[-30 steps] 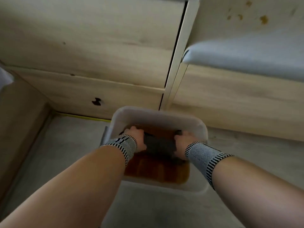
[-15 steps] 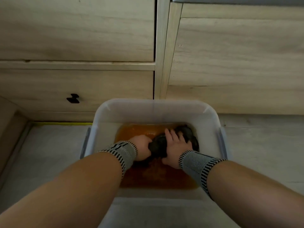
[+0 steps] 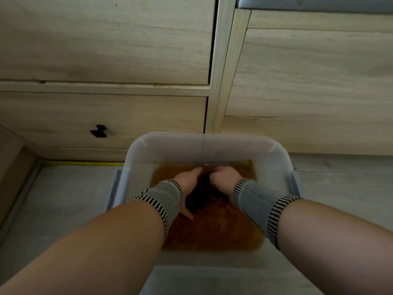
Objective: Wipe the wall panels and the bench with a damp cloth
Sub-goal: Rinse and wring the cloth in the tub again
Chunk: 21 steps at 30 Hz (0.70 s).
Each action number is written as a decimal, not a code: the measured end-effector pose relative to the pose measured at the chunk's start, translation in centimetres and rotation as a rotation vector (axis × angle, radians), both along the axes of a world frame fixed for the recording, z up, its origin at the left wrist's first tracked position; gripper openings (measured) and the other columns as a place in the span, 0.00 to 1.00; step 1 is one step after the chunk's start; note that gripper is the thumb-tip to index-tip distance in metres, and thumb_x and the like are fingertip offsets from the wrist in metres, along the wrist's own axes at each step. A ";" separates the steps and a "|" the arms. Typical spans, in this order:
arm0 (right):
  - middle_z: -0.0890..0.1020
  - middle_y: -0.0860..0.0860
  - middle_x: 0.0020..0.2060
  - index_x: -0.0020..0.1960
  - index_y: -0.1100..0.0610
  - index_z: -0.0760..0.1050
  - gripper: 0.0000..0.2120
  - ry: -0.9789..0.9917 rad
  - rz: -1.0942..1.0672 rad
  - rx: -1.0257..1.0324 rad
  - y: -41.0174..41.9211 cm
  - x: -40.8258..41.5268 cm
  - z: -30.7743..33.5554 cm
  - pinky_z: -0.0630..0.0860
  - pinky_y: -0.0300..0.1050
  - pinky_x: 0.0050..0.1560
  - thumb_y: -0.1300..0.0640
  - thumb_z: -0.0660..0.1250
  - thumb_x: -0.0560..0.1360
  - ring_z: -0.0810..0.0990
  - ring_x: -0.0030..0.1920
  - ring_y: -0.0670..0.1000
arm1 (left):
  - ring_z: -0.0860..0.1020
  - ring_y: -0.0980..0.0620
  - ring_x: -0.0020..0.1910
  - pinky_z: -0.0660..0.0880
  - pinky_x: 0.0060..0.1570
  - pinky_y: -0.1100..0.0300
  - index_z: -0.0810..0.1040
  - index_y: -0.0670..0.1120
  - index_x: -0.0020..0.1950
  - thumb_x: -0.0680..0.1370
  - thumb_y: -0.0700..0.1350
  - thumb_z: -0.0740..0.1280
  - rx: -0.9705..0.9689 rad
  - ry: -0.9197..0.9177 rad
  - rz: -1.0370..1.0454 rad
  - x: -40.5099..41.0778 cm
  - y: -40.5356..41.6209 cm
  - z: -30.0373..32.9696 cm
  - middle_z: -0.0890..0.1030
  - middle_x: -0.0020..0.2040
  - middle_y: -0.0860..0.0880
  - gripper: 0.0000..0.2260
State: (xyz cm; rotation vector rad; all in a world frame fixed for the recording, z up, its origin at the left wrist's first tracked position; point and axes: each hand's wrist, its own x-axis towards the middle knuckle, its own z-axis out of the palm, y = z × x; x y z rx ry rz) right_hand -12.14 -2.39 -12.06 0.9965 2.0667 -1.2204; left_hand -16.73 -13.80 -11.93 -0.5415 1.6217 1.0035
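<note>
A dark wet cloth (image 3: 200, 192) is bunched between both hands inside a translucent plastic tub (image 3: 204, 143) that holds brownish water. My left hand (image 3: 188, 180) grips the cloth from the left, thumb under it. My right hand (image 3: 223, 179) grips its upper right end, fingers curled down into the water. Both wrists wear grey striped bands. Pale wooden wall panels (image 3: 106, 43) rise straight ahead. The grey bench cushion edge (image 3: 314, 3) shows at the top right.
The tub stands on a grey floor (image 3: 63, 199) close to the panels. A black bow-shaped hole or fitting (image 3: 98, 131) marks the lower left panel. A yellow strip (image 3: 83, 163) runs along the wall base. A wooden side wall (image 3: 12, 167) closes the left.
The view tilted down onto the tub. My hands moved from lying apart on the spread cloth to squeezing it together in a bunch at the tub's far side.
</note>
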 end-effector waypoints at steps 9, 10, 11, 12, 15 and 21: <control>0.78 0.54 0.41 0.38 0.54 0.69 0.15 0.382 -0.522 -0.306 -2.2 -0.3 3.6 0.77 0.58 0.58 0.45 0.65 0.77 0.80 0.48 0.58 | 0.83 0.41 0.45 0.81 0.46 0.50 0.82 0.41 0.55 0.76 0.61 0.69 0.289 -0.053 0.262 0.5 1.4 0.5 0.86 0.44 0.41 0.23; 0.78 0.54 0.40 0.38 0.55 0.70 0.16 0.385 -0.477 -0.259 -2.2 -0.2 3.4 0.77 0.56 0.57 0.44 0.63 0.78 0.80 0.47 0.58 | 0.83 0.41 0.45 0.81 0.47 0.48 0.82 0.40 0.55 0.77 0.59 0.69 0.243 0.018 0.208 0.4 1.4 0.4 0.85 0.45 0.40 0.22; 0.79 0.55 0.40 0.38 0.57 0.72 0.18 0.376 -0.389 -0.158 -1.9 -0.1 3.0 0.78 0.55 0.55 0.44 0.61 0.79 0.80 0.46 0.58 | 0.83 0.40 0.48 0.81 0.51 0.47 0.81 0.40 0.57 0.77 0.57 0.69 0.174 0.087 0.154 0.3 1.4 0.2 0.85 0.48 0.39 0.21; 0.81 0.57 0.40 0.40 0.59 0.75 0.21 0.354 -0.296 -0.045 -1.5 0.2 2.6 0.78 0.53 0.54 0.43 0.59 0.79 0.81 0.46 0.58 | 0.82 0.40 0.51 0.80 0.53 0.47 0.80 0.40 0.58 0.77 0.57 0.68 0.104 0.134 0.111 0.3 1.3 0.1 0.84 0.51 0.39 0.21; 0.80 0.55 0.47 0.55 0.60 0.76 0.25 0.223 -0.123 0.119 0.5 1.3 0.4 0.75 0.47 0.50 0.39 0.54 0.81 0.80 0.49 0.57 | 0.78 0.42 0.50 0.79 0.43 0.54 0.77 0.43 0.62 0.80 0.54 0.66 -0.028 0.148 0.082 0.2 0.7 0.6 0.80 0.51 0.41 0.18; 0.76 0.55 0.52 0.61 0.58 0.70 0.11 -0.176 0.364 0.283 0.8 3.6 -1.3 0.77 0.48 0.49 0.59 0.59 0.80 0.77 0.51 0.56 | 0.68 0.39 0.72 0.65 0.70 0.52 0.68 0.35 0.73 0.86 0.45 0.53 -0.132 0.387 -0.212 -0.3 -0.4 0.3 0.70 0.72 0.36 0.20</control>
